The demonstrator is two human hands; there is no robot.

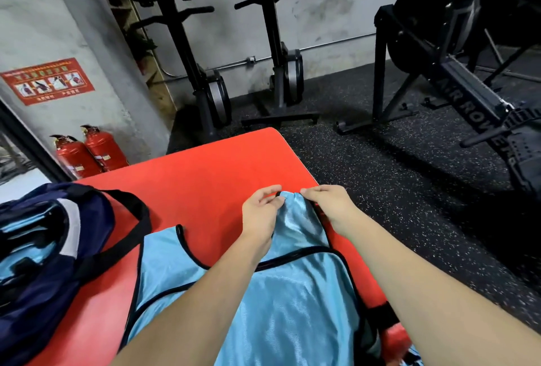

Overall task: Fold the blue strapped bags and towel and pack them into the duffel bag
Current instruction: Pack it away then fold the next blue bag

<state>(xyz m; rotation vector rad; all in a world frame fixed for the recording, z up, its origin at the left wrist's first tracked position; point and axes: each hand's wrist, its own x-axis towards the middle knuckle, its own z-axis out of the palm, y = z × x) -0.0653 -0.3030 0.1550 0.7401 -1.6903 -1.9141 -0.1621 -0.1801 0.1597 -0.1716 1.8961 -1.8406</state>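
While your forearms reach out over it, the light blue strapped bag [292, 301] lies spread flat on the red worktop [210, 172] directly beneath them, its black-trimmed edges showing on both sides. Just ahead, your left hand [260, 213] and right hand [330, 204] meet at the far strap — the fingers [270, 191] of the left curl in and pinch the strap's black-edged tip, and the right hand's fingers pinch the same shiny fabric from the other side, the two sets of fingertips nearly touching. The second strap of the bag lies flat on the worktop to the left of your left fingers.

Well to the left of your fingers sits the navy duffel bag [44, 248], open — light blue fabric shows inside it, and its black carry strap [137, 219] loops out across the red surface.

Beyond your fingers the worktop ends at a rounded corner over dark speckled flooring [380, 178]. Farther off, two upright black rowing machines [278, 58] stand against the grey wall, another black machine [456, 73] sits to the right, and two red fire extinguishers [87, 152] stand far left.
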